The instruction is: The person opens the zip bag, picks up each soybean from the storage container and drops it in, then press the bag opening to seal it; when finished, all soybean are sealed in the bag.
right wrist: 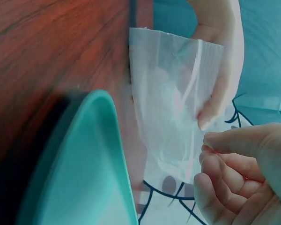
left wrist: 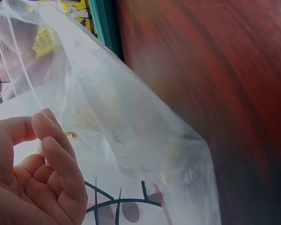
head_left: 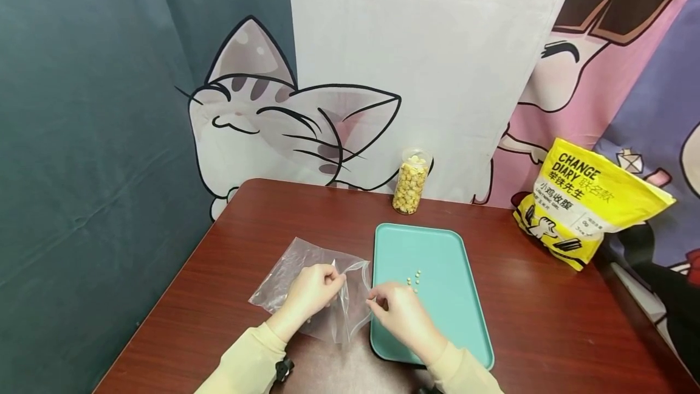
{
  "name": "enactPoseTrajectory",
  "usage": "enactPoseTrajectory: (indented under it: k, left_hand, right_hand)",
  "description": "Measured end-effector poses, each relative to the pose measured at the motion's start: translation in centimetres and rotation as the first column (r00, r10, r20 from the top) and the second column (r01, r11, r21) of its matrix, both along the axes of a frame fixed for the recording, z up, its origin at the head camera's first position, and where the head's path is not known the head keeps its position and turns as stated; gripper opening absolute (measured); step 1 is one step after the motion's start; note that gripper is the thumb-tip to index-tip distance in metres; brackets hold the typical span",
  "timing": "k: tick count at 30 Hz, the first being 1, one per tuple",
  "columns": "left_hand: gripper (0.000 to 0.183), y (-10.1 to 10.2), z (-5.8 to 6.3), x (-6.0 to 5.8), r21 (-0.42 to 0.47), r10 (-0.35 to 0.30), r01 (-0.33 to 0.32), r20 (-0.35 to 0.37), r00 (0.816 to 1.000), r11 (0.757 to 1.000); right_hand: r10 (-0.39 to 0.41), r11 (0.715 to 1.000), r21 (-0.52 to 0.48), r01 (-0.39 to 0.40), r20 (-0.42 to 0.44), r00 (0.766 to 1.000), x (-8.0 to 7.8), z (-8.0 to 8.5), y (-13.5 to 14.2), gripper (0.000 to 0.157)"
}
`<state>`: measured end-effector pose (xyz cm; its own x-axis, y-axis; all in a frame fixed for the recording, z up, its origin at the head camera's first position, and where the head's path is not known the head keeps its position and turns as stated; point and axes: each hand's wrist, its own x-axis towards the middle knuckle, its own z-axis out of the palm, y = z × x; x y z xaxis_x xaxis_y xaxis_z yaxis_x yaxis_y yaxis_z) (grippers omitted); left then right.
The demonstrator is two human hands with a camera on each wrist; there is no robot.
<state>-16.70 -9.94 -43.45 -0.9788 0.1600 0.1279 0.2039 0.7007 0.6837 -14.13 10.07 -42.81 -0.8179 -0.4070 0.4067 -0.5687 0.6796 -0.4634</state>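
Observation:
A clear zip-lock bag (head_left: pixel 295 266) lies on the table left of the tray, its mouth turned toward the right. With thumb and fingers my left hand (head_left: pixel 314 287) pinches the bag's side near the zip. Through the plastic a few small yellowish pieces show faintly. My right hand (head_left: pixel 401 315) is over the left edge of the teal tray (head_left: pixel 437 315), close to the bag's mouth. Its thumb and forefinger pinch a small yellowish bean (right wrist: pixel 206 147), mostly hidden by the fingertips. Several similar round beans (head_left: pixel 418 273) lie on the tray.
A clear jar of popcorn (head_left: pixel 410 184) stands at the table's back edge, behind the tray. To the right leans a yellow snack bag (head_left: pixel 579 205). Printed cloth curtains (head_left: pixel 432 47) hang behind the brown table (head_left: pixel 219 284).

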Motion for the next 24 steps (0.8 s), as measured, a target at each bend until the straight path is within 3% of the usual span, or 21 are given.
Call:
enactPoseTrajectory:
  k: [10,24]
  left_hand:
    - [0.031,0.0,0.5,-0.1,-0.005,-0.002,0.002,-0.001,1.0,1.0]
    - [0.031,0.0,0.5,0.0,-0.015,0.008,-0.008,-0.015,1.0,1.0]
  right_hand:
    - [0.088,0.996,-0.022,-0.087,0.038,0.995,0.0,-0.3,-1.0,0.008]
    - [0.015,0.997,-0.077,-0.013,0.024,1.0,-0.8,-1.1,2.0,0.012]
